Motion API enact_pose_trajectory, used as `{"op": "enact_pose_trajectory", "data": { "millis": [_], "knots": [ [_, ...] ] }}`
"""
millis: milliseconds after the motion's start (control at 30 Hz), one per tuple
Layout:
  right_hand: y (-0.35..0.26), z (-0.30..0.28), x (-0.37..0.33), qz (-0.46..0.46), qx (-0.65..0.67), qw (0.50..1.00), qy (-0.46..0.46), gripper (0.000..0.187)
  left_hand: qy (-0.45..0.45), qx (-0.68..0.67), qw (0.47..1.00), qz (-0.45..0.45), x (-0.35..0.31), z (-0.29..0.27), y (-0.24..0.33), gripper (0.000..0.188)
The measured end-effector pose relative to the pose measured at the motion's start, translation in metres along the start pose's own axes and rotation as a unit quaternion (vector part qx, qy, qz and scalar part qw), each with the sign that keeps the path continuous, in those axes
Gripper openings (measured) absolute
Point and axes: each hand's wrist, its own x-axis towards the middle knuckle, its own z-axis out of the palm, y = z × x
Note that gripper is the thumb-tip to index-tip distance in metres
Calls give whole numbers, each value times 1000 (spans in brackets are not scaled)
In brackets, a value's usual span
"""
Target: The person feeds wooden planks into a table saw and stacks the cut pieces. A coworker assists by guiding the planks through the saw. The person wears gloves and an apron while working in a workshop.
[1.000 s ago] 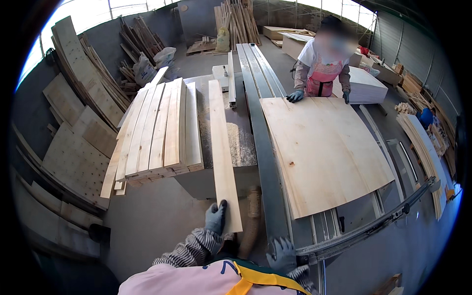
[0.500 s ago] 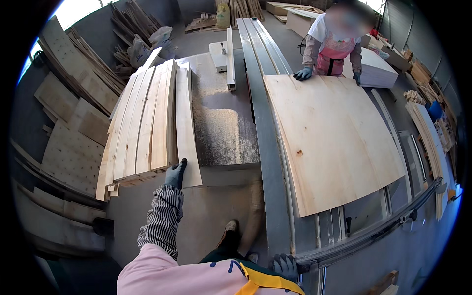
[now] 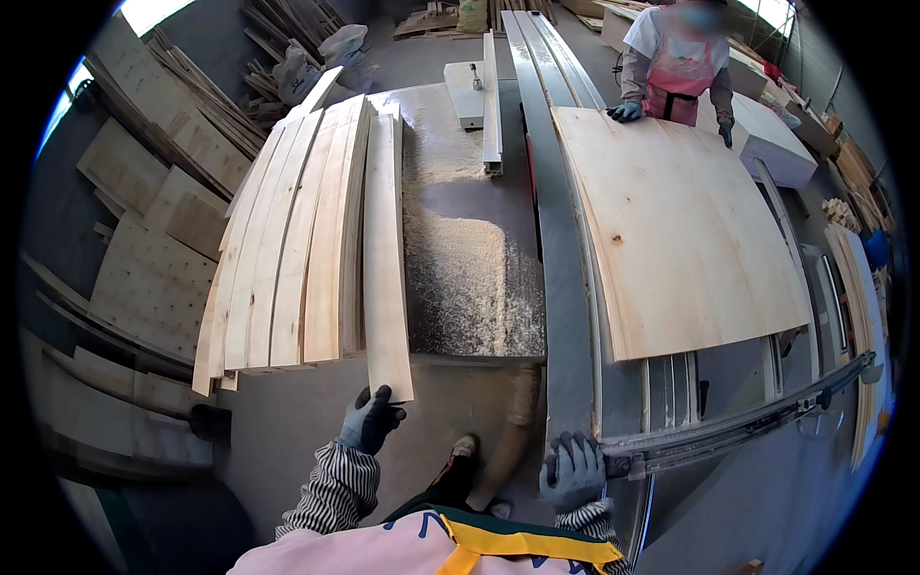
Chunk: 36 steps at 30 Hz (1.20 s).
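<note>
Wooden plank (image 3: 387,259) | left hand (image 3: 368,424) | fingers (image 3: 382,396) at near end's left corner

"How does the left hand (image 3: 369,422) look?"

"Gloved, held out in front, with its fingers partly curled. The left forearm (image 3: 331,487) slants forward and inward behind it."

"And the right hand (image 3: 575,472)?"

"Gloved too, a little closer in, back of the hand up, fingers side by side and pointing forward. Only a short stretch of the right forearm (image 3: 588,523) shows, just behind the wrist."
</note>
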Motion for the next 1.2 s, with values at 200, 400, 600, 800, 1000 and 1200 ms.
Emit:
{"op": "enact_pose_trajectory", "data": {
  "millis": [200, 400, 600, 800, 1000, 1200],
  "knots": [
    [35, 54, 116, -4, -6, 997, 77, 35, -31, 10, 999, -3, 11, -4, 15, 33],
    [52, 69, 207, 87, 65, 986, 125, 60, -3, -99, 995, 18, 35, 1, 37, 31],
    [8, 71, 103, 111, 107, 986, 63, 63, 38, -155, 974, 161, 74, -8, -10, 19],
    [-6, 76, -22, 169, 145, 975, 5, 58, 117, -222, 967, 39, 71, 5, 5, 15],
    [-15, 47, -76, 238, 149, 960, 5, 50, 122, -249, 958, 66, 96, -2, 3, 19],
    [-19, 24, -116, 251, 174, 950, 70, 48, 36, -70, 992, 101, 35, 3, -12, 25]
  ]
}}
